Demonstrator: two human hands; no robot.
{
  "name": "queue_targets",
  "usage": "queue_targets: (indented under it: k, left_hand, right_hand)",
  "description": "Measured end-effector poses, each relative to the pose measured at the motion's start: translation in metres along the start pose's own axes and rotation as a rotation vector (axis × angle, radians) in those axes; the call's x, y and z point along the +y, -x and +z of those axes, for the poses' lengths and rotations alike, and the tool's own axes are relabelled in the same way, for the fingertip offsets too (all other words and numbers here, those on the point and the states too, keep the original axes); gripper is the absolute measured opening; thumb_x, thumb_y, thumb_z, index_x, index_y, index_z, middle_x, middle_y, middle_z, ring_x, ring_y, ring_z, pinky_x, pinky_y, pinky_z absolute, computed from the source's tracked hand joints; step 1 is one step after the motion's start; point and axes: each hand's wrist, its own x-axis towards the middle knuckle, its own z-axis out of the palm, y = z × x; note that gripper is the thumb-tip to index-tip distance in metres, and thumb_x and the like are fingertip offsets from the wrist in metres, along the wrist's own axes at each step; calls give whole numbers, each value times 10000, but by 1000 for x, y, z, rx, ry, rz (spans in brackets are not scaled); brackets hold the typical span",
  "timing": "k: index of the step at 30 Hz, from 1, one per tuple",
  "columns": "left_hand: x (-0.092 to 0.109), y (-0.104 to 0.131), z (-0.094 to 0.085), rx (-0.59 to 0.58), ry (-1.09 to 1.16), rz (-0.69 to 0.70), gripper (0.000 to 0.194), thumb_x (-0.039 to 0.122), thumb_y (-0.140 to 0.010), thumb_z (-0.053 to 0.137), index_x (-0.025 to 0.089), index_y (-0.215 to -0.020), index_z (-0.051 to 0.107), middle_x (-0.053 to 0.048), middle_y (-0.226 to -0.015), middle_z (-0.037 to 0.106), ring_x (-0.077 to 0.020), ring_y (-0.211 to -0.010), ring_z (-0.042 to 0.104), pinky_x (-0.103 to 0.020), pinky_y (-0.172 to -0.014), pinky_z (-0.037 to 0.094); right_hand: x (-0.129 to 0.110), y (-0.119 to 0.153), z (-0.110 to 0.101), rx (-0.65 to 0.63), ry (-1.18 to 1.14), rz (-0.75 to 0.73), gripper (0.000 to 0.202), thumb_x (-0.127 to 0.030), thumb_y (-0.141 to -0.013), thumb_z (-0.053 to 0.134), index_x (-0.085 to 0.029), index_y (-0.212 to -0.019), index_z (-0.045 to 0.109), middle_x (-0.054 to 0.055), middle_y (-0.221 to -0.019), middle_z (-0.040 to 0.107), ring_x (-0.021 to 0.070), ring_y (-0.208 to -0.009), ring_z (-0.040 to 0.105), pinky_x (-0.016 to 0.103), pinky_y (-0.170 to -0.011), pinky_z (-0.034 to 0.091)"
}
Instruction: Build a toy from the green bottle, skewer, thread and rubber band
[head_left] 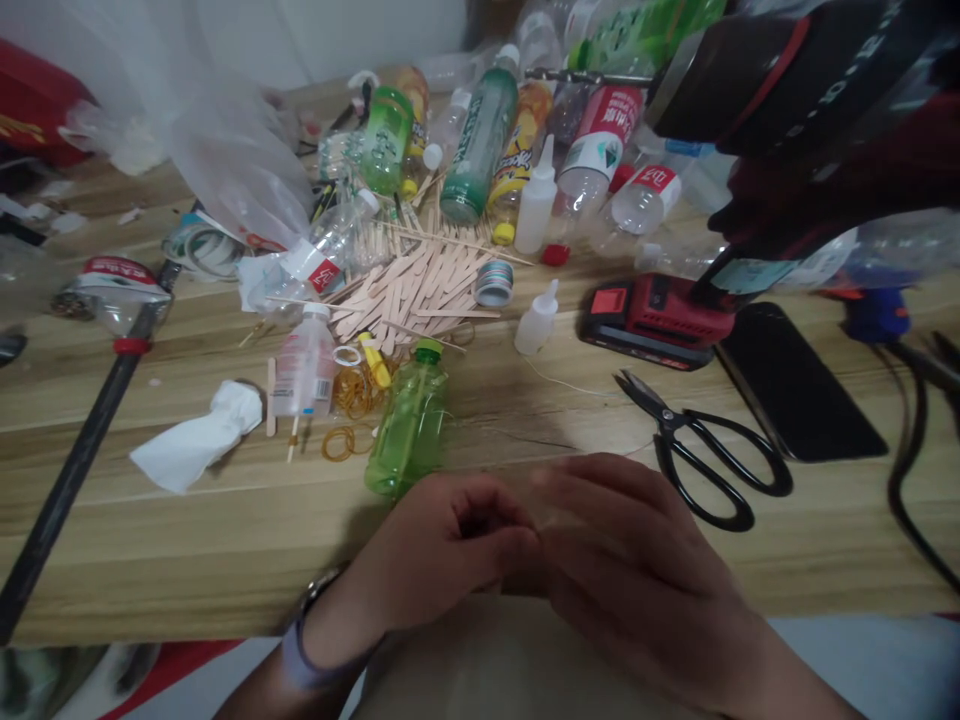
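At the table's front edge, my left hand [457, 535] has thumb and forefinger pinched together. Whatever lies in that pinch is too small to make out. My right hand [637, 560] meets it fingertip to fingertip, blurred, its fingers bent and partly hidden. Just beyond my left hand, a green plastic bottle [409, 425] with a green cap stands on the wood. Thin string [555, 442] trails across the table behind my hands. Black-handled scissors [705, 450] lie open to the right of my right hand.
A red and black cordless drill [660, 315] looms at right, beside a phone [802, 385]. Wooden sticks [420, 285], squeeze bottles [537, 318] and several plastic bottles [480, 140] fill the back. Rubber bands [352, 390], crumpled tissue [199, 435] and a dark bar [82, 470] lie left.
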Motion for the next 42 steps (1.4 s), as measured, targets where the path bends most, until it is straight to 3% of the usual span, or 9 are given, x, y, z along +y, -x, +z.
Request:
queue_targets:
  k: [4, 8, 12, 20, 24, 29, 34, 38, 42]
  left_hand:
    - [4, 0, -3, 8, -78, 25, 148, 331, -808, 650, 198, -746, 673, 56, -561, 566, -99, -496, 473, -212, -474, 332]
    - [0, 4, 5, 234, -516, 328, 180, 224, -913, 563, 193, -885, 738, -19, -799, 755, -176, -729, 653, -273, -656, 455]
    - [-8, 3, 10, 341, -828, 592, 247, 182, -975, 487, 144, -916, 723, -80, -824, 775, -225, -748, 695, -318, -664, 482]
    - [-6, 4, 8, 358, -868, 724, 252, 138, -986, 467, 154, -984, 718, -76, -877, 797, -207, -772, 715, -297, -692, 496]
    - [-2, 4, 9, 337, -683, 548, 181, 132, -887, 548, 183, -838, 715, -7, -682, 708, -148, -618, 611, -248, -587, 415]
    - [-2, -3, 11, 167, -57, 195, 97, 272, -807, 593, 195, -754, 619, 83, -529, 465, -81, -455, 386, -200, -444, 283]
    - [-6, -12, 10, 70, 330, 110, 174, 329, -762, 672, 194, -717, 572, 100, -500, 443, -51, -408, 328, -189, -414, 227]
    - [-7, -15, 12, 27, 492, 31, 219, 362, -733, 715, 193, -716, 578, 111, -444, 416, -43, -391, 272, -201, -400, 159]
    - [-7, -17, 15, 16, 572, -19, 318, 447, -684, 759, 197, -715, 567, 121, -409, 390, -44, -382, 256, -215, -398, 149]
  right_hand:
    - [3, -5, -1, -30, 16, -83, 167, -34, -920, 576, -181, -923, 657, 32, -969, 763, 192, -1045, 630, 374, -1042, 440]
    - [2, -12, 1, 16, -59, 110, 207, -33, -845, 582, -235, -878, 614, 2, -860, 740, 199, -869, 665, 404, -852, 524]
    - [0, -15, 3, 32, -170, 287, 235, -47, -837, 557, -281, -848, 579, 2, -822, 707, 221, -799, 660, 424, -722, 541]
    - [-2, -16, 5, 51, -356, 410, 209, -43, -831, 547, -243, -785, 585, -6, -794, 656, 174, -750, 638, 310, -639, 522]
    - [0, -16, 4, 10, -311, 411, 185, -73, -861, 543, -250, -834, 592, -9, -813, 663, 170, -768, 649, 295, -656, 524]
    - [2, -15, 3, -37, -236, 406, 176, -88, -878, 547, -253, -878, 606, 14, -911, 678, 177, -846, 671, 292, -706, 531]
    - [2, -14, 6, -53, -260, 457, 181, -87, -876, 561, -256, -929, 600, 20, -936, 683, 187, -876, 673, 315, -752, 539]
    - [4, -8, 7, 18, -192, 476, 213, -115, -894, 585, -269, -1041, 575, 34, -991, 679, 211, -938, 671, 355, -809, 555]
    - [6, -5, 4, 69, -71, 385, 192, -98, -901, 600, -268, -988, 612, 60, -1107, 632, 218, -1070, 644, 367, -879, 555]
